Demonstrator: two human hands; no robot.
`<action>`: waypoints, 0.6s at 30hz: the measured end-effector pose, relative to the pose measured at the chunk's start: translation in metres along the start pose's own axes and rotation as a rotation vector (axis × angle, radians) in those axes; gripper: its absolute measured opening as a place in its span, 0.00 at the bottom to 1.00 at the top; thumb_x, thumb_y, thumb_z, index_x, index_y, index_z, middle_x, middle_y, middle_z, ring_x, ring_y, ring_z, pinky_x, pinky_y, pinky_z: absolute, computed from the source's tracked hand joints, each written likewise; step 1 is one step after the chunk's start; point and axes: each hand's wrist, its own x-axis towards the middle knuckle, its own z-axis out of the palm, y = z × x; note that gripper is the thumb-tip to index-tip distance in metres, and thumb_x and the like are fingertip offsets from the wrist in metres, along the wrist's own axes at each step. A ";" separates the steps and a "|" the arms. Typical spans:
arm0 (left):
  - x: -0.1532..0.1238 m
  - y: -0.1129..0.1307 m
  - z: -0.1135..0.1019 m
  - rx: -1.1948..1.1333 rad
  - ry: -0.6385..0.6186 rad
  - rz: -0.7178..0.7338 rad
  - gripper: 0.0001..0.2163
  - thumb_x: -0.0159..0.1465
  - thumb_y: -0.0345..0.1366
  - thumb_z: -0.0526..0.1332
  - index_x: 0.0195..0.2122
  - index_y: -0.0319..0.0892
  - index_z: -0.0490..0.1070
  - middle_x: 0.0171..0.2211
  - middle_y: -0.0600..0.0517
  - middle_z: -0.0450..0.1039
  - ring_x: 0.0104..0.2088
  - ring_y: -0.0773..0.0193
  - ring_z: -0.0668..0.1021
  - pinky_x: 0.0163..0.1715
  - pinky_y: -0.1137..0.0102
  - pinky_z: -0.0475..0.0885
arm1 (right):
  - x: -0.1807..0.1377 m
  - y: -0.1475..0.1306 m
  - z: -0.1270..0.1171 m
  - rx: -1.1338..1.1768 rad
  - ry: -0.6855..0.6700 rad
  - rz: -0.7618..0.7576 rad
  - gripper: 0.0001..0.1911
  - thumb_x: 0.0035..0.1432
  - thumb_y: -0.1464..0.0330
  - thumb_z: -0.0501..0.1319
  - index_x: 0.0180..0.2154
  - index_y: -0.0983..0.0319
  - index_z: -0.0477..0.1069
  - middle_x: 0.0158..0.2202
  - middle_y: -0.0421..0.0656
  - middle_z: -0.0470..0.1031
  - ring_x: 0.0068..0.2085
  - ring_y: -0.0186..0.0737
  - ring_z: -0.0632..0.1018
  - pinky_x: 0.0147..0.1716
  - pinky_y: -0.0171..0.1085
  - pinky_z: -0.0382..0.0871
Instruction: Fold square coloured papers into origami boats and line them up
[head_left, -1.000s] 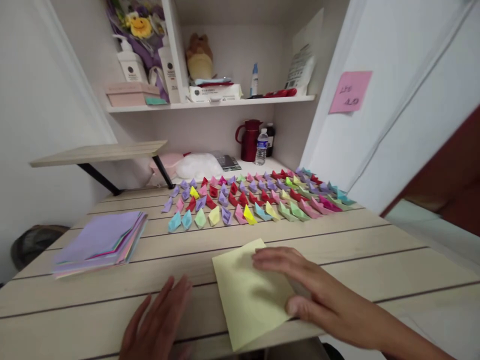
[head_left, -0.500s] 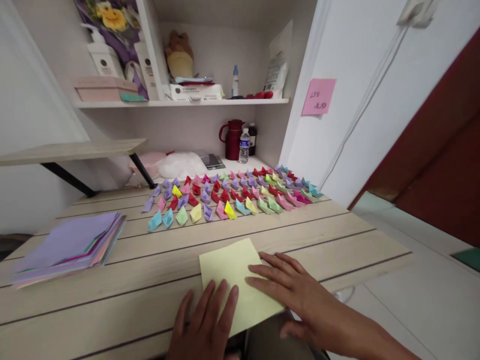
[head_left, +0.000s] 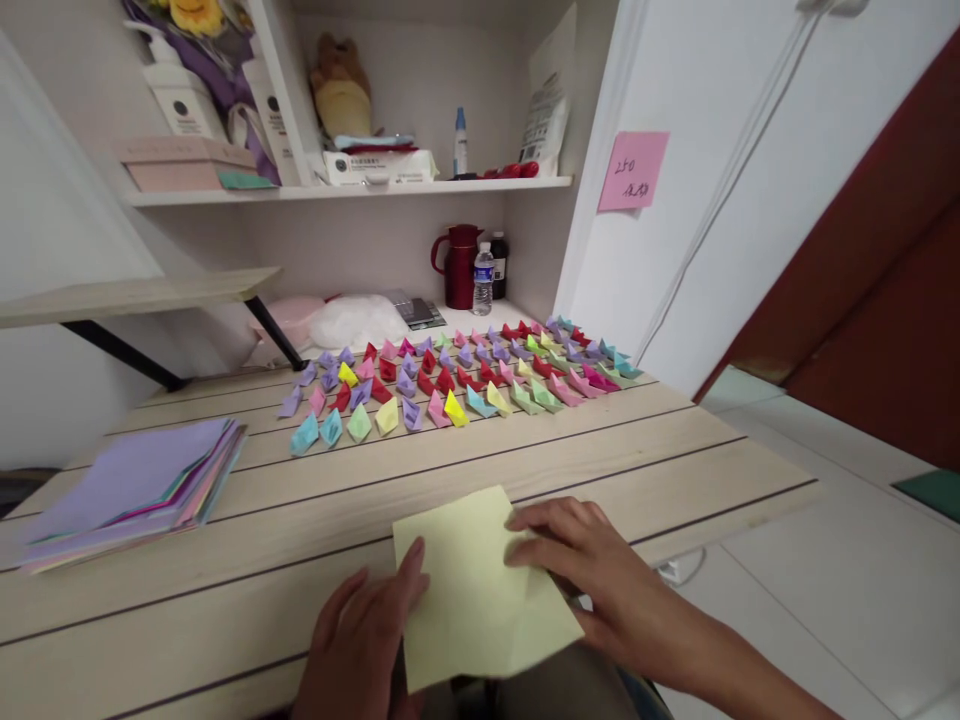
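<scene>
A pale yellow square sheet of paper (head_left: 472, 600) lies at the near edge of the wooden table (head_left: 675, 450), its near part hanging past the edge and lifting a little. My left hand (head_left: 360, 640) holds its left edge, thumb on top. My right hand (head_left: 577, 570) grips its right side, fingers curled onto the sheet. Beyond it, rows of several small folded paper boats (head_left: 442, 385) in many colours cover the middle of the table.
A stack of coloured paper sheets (head_left: 135, 490) lies at the left. At the back stand a red jug (head_left: 456, 265) and a water bottle (head_left: 483, 282). A shelf (head_left: 345, 190) above carries bottles and boxes. A pink note (head_left: 632, 170) sticks to the white wall.
The yellow sheet has been taken up at both sides and drawn toward me past the table edge. My left hand moved from on top of the sheet to its left edge.
</scene>
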 end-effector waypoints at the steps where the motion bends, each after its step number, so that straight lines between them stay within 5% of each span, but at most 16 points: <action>1: 0.001 -0.003 0.001 -0.010 -0.003 0.002 0.42 0.59 0.25 0.54 0.74 0.53 0.39 0.48 0.55 0.82 0.49 0.57 0.81 0.57 0.58 0.70 | 0.002 0.000 0.001 0.019 0.004 0.008 0.18 0.60 0.76 0.62 0.49 0.53 0.71 0.55 0.43 0.73 0.55 0.50 0.71 0.52 0.49 0.62; 4: 0.006 -0.009 0.008 -0.092 0.014 -0.046 0.39 0.65 0.36 0.60 0.73 0.54 0.41 0.41 0.56 0.82 0.42 0.60 0.83 0.47 0.63 0.76 | 0.009 0.002 0.003 0.127 0.043 0.069 0.07 0.67 0.69 0.61 0.46 0.54 0.70 0.48 0.43 0.76 0.51 0.50 0.73 0.51 0.49 0.63; 8: 0.021 -0.003 0.019 -0.113 0.121 -0.515 0.29 0.69 0.48 0.56 0.71 0.53 0.53 0.36 0.54 0.80 0.38 0.57 0.82 0.40 0.60 0.77 | 0.023 0.005 0.012 0.125 0.144 0.191 0.25 0.69 0.63 0.60 0.64 0.52 0.58 0.54 0.48 0.74 0.51 0.54 0.73 0.51 0.54 0.65; 10: 0.031 0.000 0.021 -0.145 0.099 -0.601 0.31 0.67 0.50 0.57 0.69 0.49 0.56 0.31 0.55 0.77 0.34 0.56 0.81 0.38 0.58 0.76 | 0.029 0.005 0.018 0.066 0.161 0.230 0.32 0.66 0.65 0.61 0.68 0.53 0.53 0.52 0.50 0.74 0.49 0.56 0.74 0.51 0.56 0.67; 13: 0.044 0.002 0.020 -0.153 0.034 -0.599 0.31 0.63 0.46 0.59 0.67 0.45 0.62 0.27 0.55 0.75 0.30 0.55 0.79 0.38 0.56 0.76 | 0.032 0.005 0.023 -0.006 0.167 0.253 0.39 0.62 0.69 0.64 0.70 0.54 0.50 0.45 0.49 0.75 0.46 0.55 0.75 0.48 0.55 0.70; 18: 0.047 -0.001 0.021 -0.054 0.008 -0.496 0.27 0.62 0.37 0.61 0.64 0.43 0.66 0.30 0.52 0.78 0.33 0.55 0.81 0.41 0.54 0.77 | 0.029 0.006 0.025 -0.056 0.201 0.174 0.38 0.58 0.73 0.65 0.67 0.50 0.57 0.59 0.50 0.65 0.58 0.56 0.71 0.55 0.54 0.69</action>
